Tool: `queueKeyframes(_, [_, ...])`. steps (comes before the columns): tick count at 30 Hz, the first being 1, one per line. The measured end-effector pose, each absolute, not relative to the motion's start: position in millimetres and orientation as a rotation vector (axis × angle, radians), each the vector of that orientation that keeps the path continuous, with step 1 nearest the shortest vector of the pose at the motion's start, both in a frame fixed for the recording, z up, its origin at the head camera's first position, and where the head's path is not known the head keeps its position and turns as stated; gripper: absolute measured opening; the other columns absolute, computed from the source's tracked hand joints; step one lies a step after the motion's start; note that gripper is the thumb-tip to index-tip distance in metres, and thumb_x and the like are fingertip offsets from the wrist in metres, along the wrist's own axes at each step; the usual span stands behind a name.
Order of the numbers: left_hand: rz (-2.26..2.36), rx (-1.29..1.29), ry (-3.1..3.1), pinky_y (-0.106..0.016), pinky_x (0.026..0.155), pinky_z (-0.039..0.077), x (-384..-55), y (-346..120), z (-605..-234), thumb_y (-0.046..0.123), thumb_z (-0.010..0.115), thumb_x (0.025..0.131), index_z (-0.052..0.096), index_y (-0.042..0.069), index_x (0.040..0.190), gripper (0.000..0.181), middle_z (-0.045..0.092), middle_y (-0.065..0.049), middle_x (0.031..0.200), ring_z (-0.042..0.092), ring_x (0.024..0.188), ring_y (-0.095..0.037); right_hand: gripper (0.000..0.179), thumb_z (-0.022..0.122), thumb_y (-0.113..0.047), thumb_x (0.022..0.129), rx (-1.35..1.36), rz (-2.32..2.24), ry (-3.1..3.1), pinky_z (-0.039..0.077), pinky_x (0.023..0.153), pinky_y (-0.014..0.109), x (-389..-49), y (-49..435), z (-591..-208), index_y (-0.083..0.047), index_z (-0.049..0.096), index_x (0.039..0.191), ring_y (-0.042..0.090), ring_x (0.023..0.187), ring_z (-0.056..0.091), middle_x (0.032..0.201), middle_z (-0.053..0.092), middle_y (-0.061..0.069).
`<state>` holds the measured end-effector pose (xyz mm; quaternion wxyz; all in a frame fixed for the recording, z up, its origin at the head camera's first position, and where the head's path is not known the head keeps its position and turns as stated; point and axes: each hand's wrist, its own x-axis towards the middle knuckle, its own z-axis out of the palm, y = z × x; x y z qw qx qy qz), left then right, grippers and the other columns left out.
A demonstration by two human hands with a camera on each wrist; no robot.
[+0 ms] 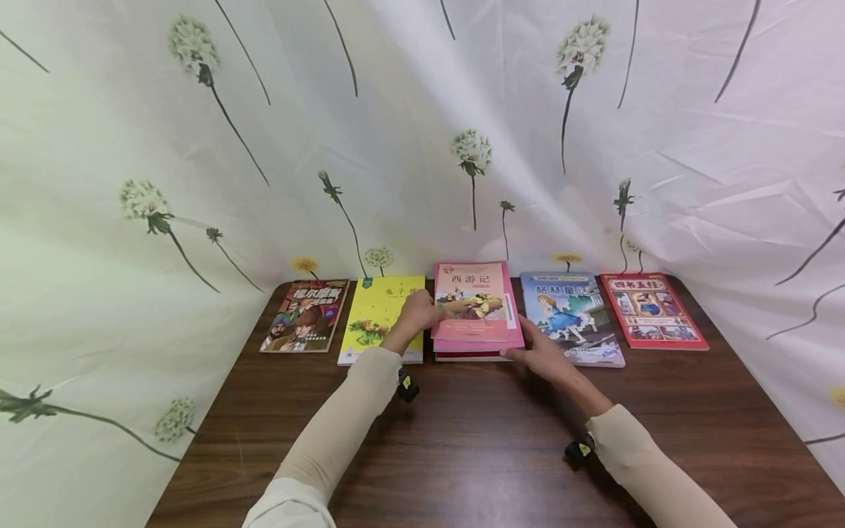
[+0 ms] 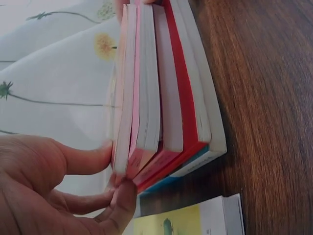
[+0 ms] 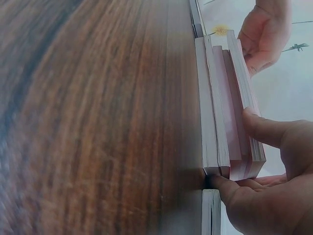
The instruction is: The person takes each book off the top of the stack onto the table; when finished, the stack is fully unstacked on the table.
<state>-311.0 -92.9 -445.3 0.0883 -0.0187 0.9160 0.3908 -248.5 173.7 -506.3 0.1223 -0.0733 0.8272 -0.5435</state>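
In the middle of the table a pink book (image 1: 470,301) with Chinese characters and a drawn figure lies on top of a stack of books (image 2: 171,98). Pink, red and white edges show below it, slightly out of line. My left hand (image 1: 417,315) pinches the top book's left edge, thumb on the cover and fingers at the side. At the stack's right front corner is my right hand (image 1: 544,353). Its thumb (image 3: 266,128) bears on the upper books' edge, and its fingers curl against the right side, partly hidden.
A yellow book (image 1: 370,323) and a dark red book (image 1: 306,319) lie left of the stack. To its right are a blue book (image 1: 574,315) and a red book (image 1: 653,312). A flower-print curtain (image 1: 409,147) hangs behind the wooden table (image 1: 455,440).
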Motion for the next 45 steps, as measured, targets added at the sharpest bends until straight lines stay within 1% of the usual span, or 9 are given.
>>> queueKeyframes(9, [1.258, -0.154, 2.625, -0.027, 0.046, 0.027, -309, -102, -444, 0.007, 0.069, 0.09, 0.043, 0.012, 0.059, 0.041, 0.033, 0.002, 0.056, 0.028, 0.049, -0.013, 0.09, 0.073, -0.02, 0.101, -0.182, -1.559, 2.413, 0.023, 0.13, 0.066, -248, 173, -504, -0.012, 0.017, 0.172, 0.046, 0.16, 0.03, 0.173, 0.031, 0.023])
queueKeyframes(12, [1.3, -0.191, 2.597, -0.029, 0.055, 0.034, -307, -104, -443, 0.018, 0.073, 0.095, 0.06, 0.002, 0.088, 0.022, 0.052, -0.006, 0.081, 0.038, 0.065, -0.017, 0.09, 0.073, -0.018, 0.101, -0.188, -1.564, 2.415, 0.025, 0.13, 0.066, -248, 173, -505, -0.012, 0.018, 0.172, 0.045, 0.159, 0.031, 0.172, 0.032, 0.023])
queueKeyframes(16, [1.354, -0.169, 2.603, -0.03, 0.065, 0.04, -307, -105, -443, 0.029, 0.074, 0.1, 0.059, -0.004, 0.126, 0.044, 0.059, -0.014, 0.112, 0.045, 0.078, -0.018, 0.09, 0.073, -0.016, 0.1, -0.233, -1.563, 2.454, 0.028, 0.129, 0.064, -249, 173, -506, -0.007, 0.018, 0.171, 0.047, 0.157, 0.034, 0.17, 0.035, 0.027])
queueKeyframes(22, [1.608, -0.13, 2.463, -0.03, 0.052, 0.028, -308, -106, -443, 0.011, 0.066, 0.099, 0.04, 0.009, 0.077, 0.033, 0.036, -0.002, 0.072, 0.026, 0.053, -0.012, 0.089, 0.072, -0.017, 0.101, -0.25, -1.553, 2.471, 0.03, 0.128, 0.064, -249, 174, -507, -0.006, 0.019, 0.171, 0.046, 0.157, 0.036, 0.17, 0.035, 0.028])
queueKeyframes(26, [1.826, -0.095, 2.244, -0.023, 0.048, 0.039, -307, -106, -443, 0.006, 0.058, 0.099, 0.047, 0.01, 0.07, 0.031, 0.048, 0.002, 0.064, 0.041, 0.048, -0.007, 0.088, 0.072, -0.016, 0.101, -0.249, -1.543, 2.477, 0.031, 0.127, 0.065, -249, 174, -507, -0.008, 0.019, 0.171, 0.046, 0.156, 0.037, 0.17, 0.035, 0.026])
queueKeyframes(29, [1.894, -0.097, 2.141, -0.021, 0.053, 0.054, -306, -107, -443, 0.011, 0.059, 0.105, 0.07, -0.001, 0.097, 0.018, 0.069, -0.004, 0.077, 0.063, 0.057, -0.008, 0.087, 0.071, -0.014, 0.101, -0.248, -1.547, 2.477, 0.031, 0.127, 0.066, -249, 174, -507, -0.009, 0.02, 0.171, 0.046, 0.156, 0.037, 0.17, 0.036, 0.026])
queueKeyframes(33, [1.902, -0.122, 2.102, -0.024, 0.057, 0.061, -308, -108, -445, 0.012, 0.061, 0.108, 0.066, -0.006, 0.133, 0.031, 0.076, -0.01, 0.096, 0.072, 0.064, -0.011, 0.087, 0.07, -0.013, 0.1, -0.246, -1.542, 2.478, 0.03, 0.127, 0.066, -249, 173, -507, -0.009, 0.02, 0.171, 0.047, 0.156, 0.036, 0.17, 0.035, 0.026])
queueKeyframes(38, [1.942, -0.116, 2.047, -0.026, 0.056, 0.06, -307, -107, -446, 0.008, 0.06, 0.107, 0.06, -0.007, 0.133, 0.029, 0.073, -0.017, 0.105, 0.071, 0.065, -0.015, 0.088, 0.071, -0.013, 0.1, -0.229, -1.538, 2.47, 0.029, 0.128, 0.066, -250, 174, -507, -0.011, 0.019, 0.172, 0.047, 0.158, 0.034, 0.171, 0.033, 0.025])
queueKeyframes(45, [1.987, -0.192, 2.001, -0.031, 0.065, 0.064, -305, -107, -447, 0.013, 0.059, 0.109, 0.035, 0.003, 0.143, 0.042, 0.061, -0.024, 0.131, 0.077, 0.096, -0.025, 0.088, 0.071, -0.014, 0.1, -0.234, -1.542, 2.472, 0.029, 0.128, 0.066, -249, 174, -506, -0.01, 0.02, 0.172, 0.047, 0.158, 0.033, 0.171, 0.033, 0.025])
